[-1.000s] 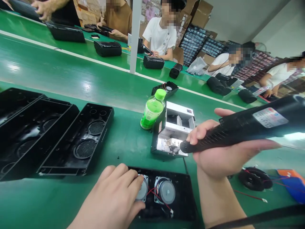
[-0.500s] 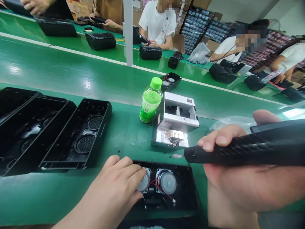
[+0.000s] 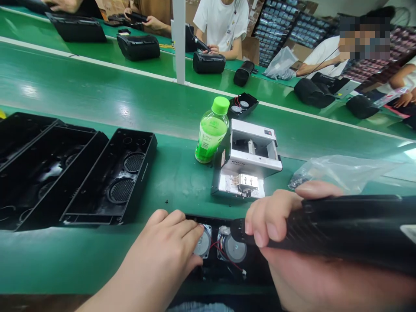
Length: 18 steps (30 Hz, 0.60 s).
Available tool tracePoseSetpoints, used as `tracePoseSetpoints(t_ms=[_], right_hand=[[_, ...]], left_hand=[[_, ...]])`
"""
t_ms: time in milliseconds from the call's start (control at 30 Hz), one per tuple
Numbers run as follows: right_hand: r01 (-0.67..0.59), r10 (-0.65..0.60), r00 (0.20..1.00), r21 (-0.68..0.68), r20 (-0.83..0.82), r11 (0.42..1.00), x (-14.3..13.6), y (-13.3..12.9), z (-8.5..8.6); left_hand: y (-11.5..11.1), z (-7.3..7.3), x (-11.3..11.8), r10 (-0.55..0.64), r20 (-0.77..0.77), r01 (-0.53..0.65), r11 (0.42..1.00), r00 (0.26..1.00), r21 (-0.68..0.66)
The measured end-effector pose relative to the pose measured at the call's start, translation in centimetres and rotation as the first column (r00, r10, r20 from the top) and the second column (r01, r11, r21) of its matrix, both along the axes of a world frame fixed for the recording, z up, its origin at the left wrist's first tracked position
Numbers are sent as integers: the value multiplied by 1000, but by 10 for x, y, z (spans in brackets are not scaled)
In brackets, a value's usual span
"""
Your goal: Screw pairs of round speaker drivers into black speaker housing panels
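Head cam: black case (image 3: 224, 276) is parked near the counter's (image 3: 175, 177) front edge, right by the left hand (image 3: 169, 247), left speaker (image 3: 204, 245) pinned by its curled fingers. Black screwdriver's (image 3: 344, 227) gripped in the right hand (image 3: 292, 273), nose held over the right speaker (image 3: 237, 251).

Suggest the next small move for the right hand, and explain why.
I'd probably settle the tip of the screwdriver on the upper left corner of the right speaker. The right hand holds it with the tip at that corner, though contact is unclear, and the left hand is on the left speaker, perhaps steadying it.
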State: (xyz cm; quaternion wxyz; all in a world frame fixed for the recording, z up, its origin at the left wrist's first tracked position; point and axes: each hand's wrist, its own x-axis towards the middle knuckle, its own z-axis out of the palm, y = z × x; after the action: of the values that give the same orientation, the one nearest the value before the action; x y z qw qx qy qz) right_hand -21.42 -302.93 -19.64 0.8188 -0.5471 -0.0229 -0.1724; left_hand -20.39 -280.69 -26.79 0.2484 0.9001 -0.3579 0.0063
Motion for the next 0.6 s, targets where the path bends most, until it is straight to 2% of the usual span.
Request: tracePoseSetpoints(t_ms=[233, 333, 600], right_hand=[[-63, 65, 997, -57, 32, 996, 4, 3, -12], [-78, 80, 996, -45, 36, 996, 5, 6, -16], [-95, 101, 994, -124, 41, 988, -2, 4, -23]], left_hand=[[-5, 7, -1, 2, -92, 8, 994, 996, 108], [-6, 5, -3, 6, -84, 2, 995, 996, 95], [-5, -2, -2, -3, -100, 12, 996, 995, 92]])
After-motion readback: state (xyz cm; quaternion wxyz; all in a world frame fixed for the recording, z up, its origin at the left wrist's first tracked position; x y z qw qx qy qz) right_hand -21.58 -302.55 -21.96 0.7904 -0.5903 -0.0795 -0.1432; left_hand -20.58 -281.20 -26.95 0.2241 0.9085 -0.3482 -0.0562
